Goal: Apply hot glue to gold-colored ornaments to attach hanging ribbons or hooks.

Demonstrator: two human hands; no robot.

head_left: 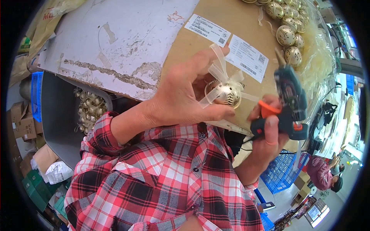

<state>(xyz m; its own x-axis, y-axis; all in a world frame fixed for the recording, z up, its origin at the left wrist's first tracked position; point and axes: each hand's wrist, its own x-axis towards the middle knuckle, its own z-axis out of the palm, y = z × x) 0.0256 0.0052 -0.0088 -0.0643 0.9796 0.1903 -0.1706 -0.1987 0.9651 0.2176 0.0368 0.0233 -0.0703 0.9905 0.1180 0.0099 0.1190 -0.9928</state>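
My left hand [179,90] curves around a shiny gold ball ornament [227,96] with dark stitch-like marks. Its thumb lies along the near side and its index finger reaches past the far side; the other fingers are partly hidden behind the ball. A sheer whitish ribbon bow [227,77] sits on top of the ornament, with one tail rising by the index finger. In my right hand [269,131] is a dark teal glue gun [291,94], gripped by its handle, nozzle pointing away from me. Fingers lie at its orange trigger [268,109], just right of the ornament.
Brown cardboard [185,52] with white labels [246,57] covers part of the worn white table [127,42]. Several gold balls [286,35] lie at the far right beside clear plastic [322,61]. More fill a grey bin [58,127] at left. A blue crate [283,173] and another person [322,173] are at right.
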